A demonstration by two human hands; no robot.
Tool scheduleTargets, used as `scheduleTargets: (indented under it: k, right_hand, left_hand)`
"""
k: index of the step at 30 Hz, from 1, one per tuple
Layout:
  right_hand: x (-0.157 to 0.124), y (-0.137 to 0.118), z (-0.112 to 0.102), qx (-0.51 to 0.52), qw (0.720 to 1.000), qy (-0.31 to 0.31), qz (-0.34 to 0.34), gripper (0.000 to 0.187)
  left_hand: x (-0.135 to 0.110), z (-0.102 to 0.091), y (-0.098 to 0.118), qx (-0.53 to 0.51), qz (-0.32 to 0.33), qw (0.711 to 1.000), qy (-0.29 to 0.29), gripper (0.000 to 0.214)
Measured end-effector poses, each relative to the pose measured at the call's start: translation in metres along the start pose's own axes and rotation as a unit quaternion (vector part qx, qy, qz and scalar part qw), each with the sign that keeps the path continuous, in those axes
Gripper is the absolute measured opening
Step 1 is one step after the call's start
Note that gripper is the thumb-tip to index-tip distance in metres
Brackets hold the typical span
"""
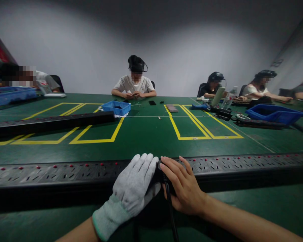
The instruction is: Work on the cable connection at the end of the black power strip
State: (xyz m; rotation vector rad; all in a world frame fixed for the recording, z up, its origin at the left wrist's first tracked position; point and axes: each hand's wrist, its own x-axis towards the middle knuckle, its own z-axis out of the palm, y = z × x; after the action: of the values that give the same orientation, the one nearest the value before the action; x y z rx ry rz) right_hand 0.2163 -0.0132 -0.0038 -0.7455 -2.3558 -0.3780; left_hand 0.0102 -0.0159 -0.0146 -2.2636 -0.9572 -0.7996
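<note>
A long black power strip (65, 173) with red switches runs across the green table right in front of me. My left hand (132, 190), in a grey glove, lies flat on its middle with the fingers stretched out. My bare right hand (183, 186) rests beside it on the strip, fingers extended and slightly spread. A black cable (170, 210) comes down from between the two hands toward me. Neither hand holds anything.
A second black strip (53, 121) lies at the left, a blue bin (116, 107) behind it. Yellow tape boxes (192, 126) mark the green table (141, 134). Another blue bin (275, 114) stands at the right. Several seated people work along the far and side edges.
</note>
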Motion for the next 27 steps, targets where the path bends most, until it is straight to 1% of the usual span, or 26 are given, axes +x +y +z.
scheduleTargets:
  k: [5, 11, 17, 23, 27]
  right_hand:
    - [0.0018, 0.0006, -0.0027, 0.006, 1.000, 0.004, -0.005, 0.049]
    - [0.0020, 0.0000, -0.0052, 0.014, 1.000, 0.005, 0.004, 0.049]
    - [0.0029, 0.0020, -0.0090, 0.045, 0.999, -0.017, 0.001, 0.048]
    - [0.0029, 0.0019, -0.0100, 0.044, 0.999, -0.010, 0.013, 0.044]
    - [0.0030, 0.0015, -0.0106, 0.042, 0.999, -0.015, 0.011, 0.043]
  left_hand:
    - [-0.0012, 0.0008, -0.0008, 0.006, 0.011, 1.000, -0.005, 0.054]
    - [-0.0007, -0.0001, -0.0016, 0.005, 0.018, 1.000, 0.004, 0.053]
    - [0.0015, -0.0014, -0.0006, -0.009, 0.004, 1.000, 0.011, 0.054]
    - [-0.0001, -0.0003, -0.0007, -0.015, -0.009, 1.000, -0.013, 0.061]
    - [-0.0010, -0.0001, -0.0007, -0.020, -0.010, 1.000, -0.016, 0.056]
